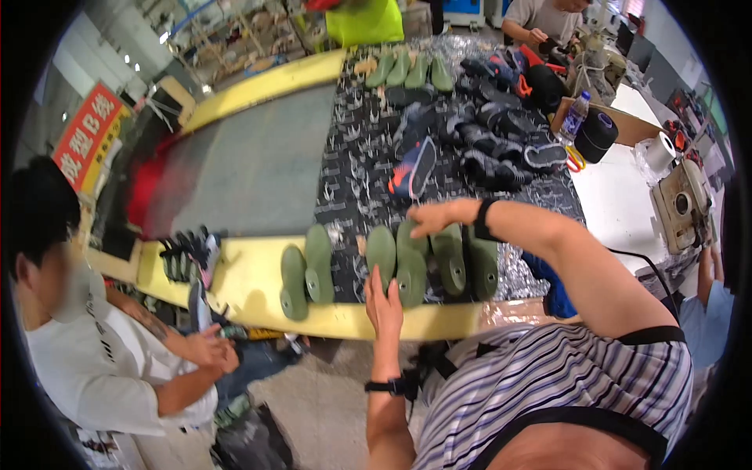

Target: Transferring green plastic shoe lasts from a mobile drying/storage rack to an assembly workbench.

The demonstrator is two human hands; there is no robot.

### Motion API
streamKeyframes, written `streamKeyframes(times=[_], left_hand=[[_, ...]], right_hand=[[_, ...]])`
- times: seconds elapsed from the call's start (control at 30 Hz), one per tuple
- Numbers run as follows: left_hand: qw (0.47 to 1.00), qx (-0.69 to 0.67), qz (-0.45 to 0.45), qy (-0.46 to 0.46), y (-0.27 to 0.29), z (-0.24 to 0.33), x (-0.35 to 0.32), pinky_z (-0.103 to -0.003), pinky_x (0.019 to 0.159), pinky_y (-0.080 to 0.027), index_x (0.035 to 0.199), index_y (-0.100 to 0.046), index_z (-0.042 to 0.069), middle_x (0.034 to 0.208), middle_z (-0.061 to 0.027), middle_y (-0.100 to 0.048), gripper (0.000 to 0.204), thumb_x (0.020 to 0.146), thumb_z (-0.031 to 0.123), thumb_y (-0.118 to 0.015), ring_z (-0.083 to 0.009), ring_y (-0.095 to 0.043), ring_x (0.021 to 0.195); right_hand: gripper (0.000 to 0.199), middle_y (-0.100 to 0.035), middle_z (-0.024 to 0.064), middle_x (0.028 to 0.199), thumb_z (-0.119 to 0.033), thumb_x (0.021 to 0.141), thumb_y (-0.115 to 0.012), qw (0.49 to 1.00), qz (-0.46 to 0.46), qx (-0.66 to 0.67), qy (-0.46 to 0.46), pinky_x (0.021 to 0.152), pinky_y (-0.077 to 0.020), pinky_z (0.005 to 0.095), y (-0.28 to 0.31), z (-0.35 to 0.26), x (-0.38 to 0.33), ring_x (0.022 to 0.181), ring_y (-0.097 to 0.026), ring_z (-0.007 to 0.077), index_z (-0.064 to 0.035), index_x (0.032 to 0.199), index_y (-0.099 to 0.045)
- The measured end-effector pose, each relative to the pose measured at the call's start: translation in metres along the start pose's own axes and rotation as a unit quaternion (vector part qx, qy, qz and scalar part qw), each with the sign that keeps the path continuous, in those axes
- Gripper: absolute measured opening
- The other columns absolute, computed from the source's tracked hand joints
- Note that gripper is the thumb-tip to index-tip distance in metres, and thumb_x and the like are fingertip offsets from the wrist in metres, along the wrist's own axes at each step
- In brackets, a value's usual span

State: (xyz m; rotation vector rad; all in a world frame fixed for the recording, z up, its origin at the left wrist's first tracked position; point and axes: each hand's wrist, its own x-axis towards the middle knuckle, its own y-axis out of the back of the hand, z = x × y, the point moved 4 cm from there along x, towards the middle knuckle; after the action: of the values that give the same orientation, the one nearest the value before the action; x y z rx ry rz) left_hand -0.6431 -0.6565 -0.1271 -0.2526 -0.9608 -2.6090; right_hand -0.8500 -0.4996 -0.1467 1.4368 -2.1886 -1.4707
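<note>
Left hand comes up from the lower edge with a black watch at the wrist, fingers curled loosely round the lower end of a green shoe last that lies on the yellow edge of the conveyor table. Thumb side sits against the last next to it, a second green last. Grip looks partly closed on the last, but whether it really clamps it or just rests on it I cannot tell, the view is small and bent here.

Right hand reaches across from the right, black band on the wrist, fingers stretched flat and pointing left, palm down over the top ends of the same green lasts. It is open and holds nothing; touching the tip of the last or hovering just above, unclear.

Row of green lasts near the hands: two further left, two more to the right, all on or beside the yellow edge. Behind them a black patterned belt carries dark shoe uppers and a blue shoe. More green lasts at the far end.

Another person in a white shirt sits lower left, hands together near dark shoes. Sewing machine, white thread cone and a water bottle stand on the white table at right
</note>
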Motion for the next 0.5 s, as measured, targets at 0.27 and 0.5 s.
streamKeyframes(times=[0.27, 0.5], left_hand=[[0.986, 0.143, 0.066, 0.054, 0.022, -0.012, -0.011, -0.047, 0.072, -0.047, 0.123, -0.045, 0.003, 0.103, -0.0225, -0.054, 0.042, 0.085, 0.014, -0.056, -0.0428, -0.055, 0.088], [0.958, 0.249, 0.142, -0.026, 0.058, -0.023, 0.024, -0.049, 0.090, -0.035, 0.115, -0.049, -0.005, 0.112, -0.0233, -0.049, 0.036, 0.081, 0.006, -0.055, -0.0412, -0.046, 0.104]], right_hand=[[0.065, -0.061, 0.0155, 0.087, -0.044, 0.073, -0.071, 0.983, -0.096, 0.129, -0.088, 0.046, -0.0493, 0.0325, -0.011, -0.035, 0.027, 0.062, -0.059, 0.0221, 0.0102, 0.102, -0.052], [0.044, -0.059, 0.0198, 0.096, -0.016, 0.073, -0.068, 0.941, 0.001, 0.327, -0.088, 0.051, -0.0564, 0.0382, 0.018, -0.039, -0.014, 0.077, -0.063, 0.0287, 0.0124, 0.102, -0.051]])
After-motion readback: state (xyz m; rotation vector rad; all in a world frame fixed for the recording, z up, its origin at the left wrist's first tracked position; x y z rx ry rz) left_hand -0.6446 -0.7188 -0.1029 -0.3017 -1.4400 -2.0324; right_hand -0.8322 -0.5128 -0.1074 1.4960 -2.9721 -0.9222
